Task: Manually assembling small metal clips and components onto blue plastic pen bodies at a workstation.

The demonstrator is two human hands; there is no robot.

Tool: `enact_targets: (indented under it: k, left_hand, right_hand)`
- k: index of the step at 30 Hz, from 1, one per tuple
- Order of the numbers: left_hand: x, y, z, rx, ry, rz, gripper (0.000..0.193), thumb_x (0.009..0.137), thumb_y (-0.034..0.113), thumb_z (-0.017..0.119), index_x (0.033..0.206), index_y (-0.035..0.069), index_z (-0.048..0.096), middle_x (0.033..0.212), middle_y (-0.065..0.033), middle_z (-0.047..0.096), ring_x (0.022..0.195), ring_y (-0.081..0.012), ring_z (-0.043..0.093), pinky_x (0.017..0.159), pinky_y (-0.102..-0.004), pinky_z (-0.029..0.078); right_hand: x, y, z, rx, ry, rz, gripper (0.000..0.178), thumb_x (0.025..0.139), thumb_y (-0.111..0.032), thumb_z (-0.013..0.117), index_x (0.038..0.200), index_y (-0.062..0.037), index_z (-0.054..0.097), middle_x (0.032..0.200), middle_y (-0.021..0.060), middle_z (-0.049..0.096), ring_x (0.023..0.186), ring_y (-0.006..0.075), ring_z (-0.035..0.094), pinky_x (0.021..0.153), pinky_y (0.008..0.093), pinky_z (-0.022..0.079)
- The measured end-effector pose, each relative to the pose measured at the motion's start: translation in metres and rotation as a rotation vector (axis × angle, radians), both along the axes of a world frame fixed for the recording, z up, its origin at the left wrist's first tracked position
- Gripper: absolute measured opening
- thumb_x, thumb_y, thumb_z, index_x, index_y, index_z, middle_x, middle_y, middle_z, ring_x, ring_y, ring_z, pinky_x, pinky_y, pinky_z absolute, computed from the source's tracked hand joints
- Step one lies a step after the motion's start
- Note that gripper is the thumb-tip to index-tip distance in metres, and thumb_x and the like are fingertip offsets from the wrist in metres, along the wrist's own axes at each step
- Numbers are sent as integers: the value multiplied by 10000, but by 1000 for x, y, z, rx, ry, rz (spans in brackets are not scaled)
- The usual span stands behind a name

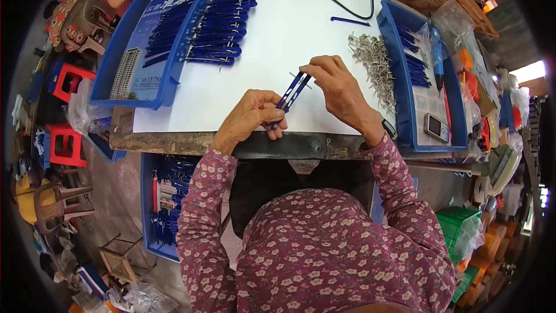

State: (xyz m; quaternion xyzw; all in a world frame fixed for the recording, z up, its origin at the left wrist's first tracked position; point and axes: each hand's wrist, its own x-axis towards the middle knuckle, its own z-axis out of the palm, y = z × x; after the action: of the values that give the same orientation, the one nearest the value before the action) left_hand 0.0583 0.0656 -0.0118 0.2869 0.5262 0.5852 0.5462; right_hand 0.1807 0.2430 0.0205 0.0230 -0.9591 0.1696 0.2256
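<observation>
Pinching blue slotted pc btwn L hand & R hand, opp. ends

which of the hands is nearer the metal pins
Right. The right hand, at the blue piece's upper end, is just left of the pins; the left hand, at its lower end, is farther left.
</observation>
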Motion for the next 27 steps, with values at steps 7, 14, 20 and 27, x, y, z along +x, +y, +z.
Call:
enact_targets:
  k: [7, 14, 20, 27]
  left_hand:
    - [-36, -27, 12, -123, 95, -89, 175, 759, 103, 589, 855, -37, 549, 650, -113, 617, 491, -133, 585, 446, -204, 462]
    - [-92, -38, 16, -180, 186, -213, 201, 730, 102, 607, 863, -40, 558, 652, -94, 621, 509, -104, 582, 469, -195, 475]
    - [-128, -27, 28, -195, 416, -158, 194, 699, 93, 596, 843, -36, 568, 646, -86, 612, 521, -127, 596, 454, -216, 487]
    - [-172, -15, 31, -151, 611, 8, 187, 723, 123, 600, 846, -15, 574, 693, -56, 603, 542, -106, 566, 485, -207, 462]
  right_hand:
    - [-31, -16, -5, 178, -41, 150, 308, 670, -4, 640, 960, -34, 542, 939, 79, 526, 851, 229, 512, 702, 300, 456]
    - [-68, -25, -19, 167, -30, 292, 311, 671, -26, 651, 953, -3, 522, 895, 93, 502, 809, 233, 502, 689, 309, 451]
    - [-101, -18, -19, 232, 83, 317, 296, 682, 12, 627, 956, 37, 516, 878, 130, 488, 801, 261, 492, 690, 322, 440]
    - [-142, -18, -28, 90, 140, 188, 242, 687, 22, 623, 908, 17, 524, 832, 128, 478, 779, 275, 487, 675, 351, 425]
